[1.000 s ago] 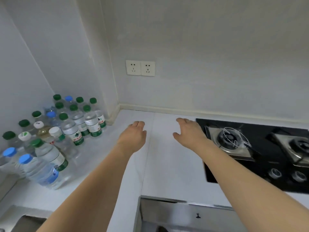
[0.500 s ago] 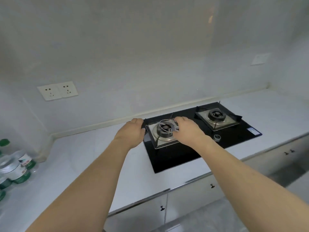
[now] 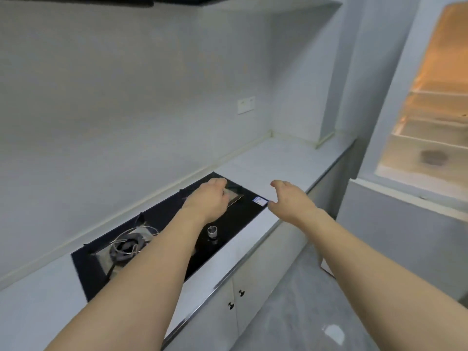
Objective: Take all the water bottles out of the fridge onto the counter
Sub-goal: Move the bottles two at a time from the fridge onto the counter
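We note 2 hands mid-frame, left hand [image 3: 207, 200] and right hand [image 3: 291, 201], fingers relaxed, grasping nothing, above the hob [image 3: 162, 224]; open fridge [image 3: 430, 117] at right edge.

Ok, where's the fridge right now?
The open fridge sits at the far right of the head view, past the end of the counter, ahead of the right hand.
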### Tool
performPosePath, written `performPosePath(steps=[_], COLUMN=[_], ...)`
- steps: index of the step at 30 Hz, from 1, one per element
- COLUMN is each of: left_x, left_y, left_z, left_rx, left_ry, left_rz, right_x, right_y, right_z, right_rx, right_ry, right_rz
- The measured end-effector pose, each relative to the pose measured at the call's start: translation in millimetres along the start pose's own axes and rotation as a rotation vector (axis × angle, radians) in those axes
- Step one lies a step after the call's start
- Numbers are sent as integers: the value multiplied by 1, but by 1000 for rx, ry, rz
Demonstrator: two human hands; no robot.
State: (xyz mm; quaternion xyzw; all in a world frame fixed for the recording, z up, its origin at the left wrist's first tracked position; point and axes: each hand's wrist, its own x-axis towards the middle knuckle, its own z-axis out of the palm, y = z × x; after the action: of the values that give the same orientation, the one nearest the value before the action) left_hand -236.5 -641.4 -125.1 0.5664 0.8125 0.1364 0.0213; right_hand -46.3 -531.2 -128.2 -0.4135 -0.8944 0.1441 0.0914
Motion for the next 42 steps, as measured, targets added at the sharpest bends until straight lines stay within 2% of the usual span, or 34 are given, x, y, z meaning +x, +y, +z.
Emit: performPosePath(steps=[9, 14, 23, 30, 37, 42], left_x=[128, 176, 269, 383, 487, 515], left_y=[156, 216, 294, 339, 398, 451], left_z=[70, 89, 147, 134, 119, 133], left_rx=[-4, 4, -22, -40, -218, -358], left_ry=[-80, -93, -200, -207, -169, -258], left_rz=[242, 351, 558, 683, 819, 914], right_x=[11, 13, 50, 119, 181, 190], right_y=[182, 243, 326, 380, 440, 484], right_z=[-49, -69, -72, -97, -153, -171], right_rx=[-21, 9, 78, 121, 62, 44], right_ry=[56, 98, 143, 227, 338, 393], right_rz=[249, 366, 563, 698, 821, 937])
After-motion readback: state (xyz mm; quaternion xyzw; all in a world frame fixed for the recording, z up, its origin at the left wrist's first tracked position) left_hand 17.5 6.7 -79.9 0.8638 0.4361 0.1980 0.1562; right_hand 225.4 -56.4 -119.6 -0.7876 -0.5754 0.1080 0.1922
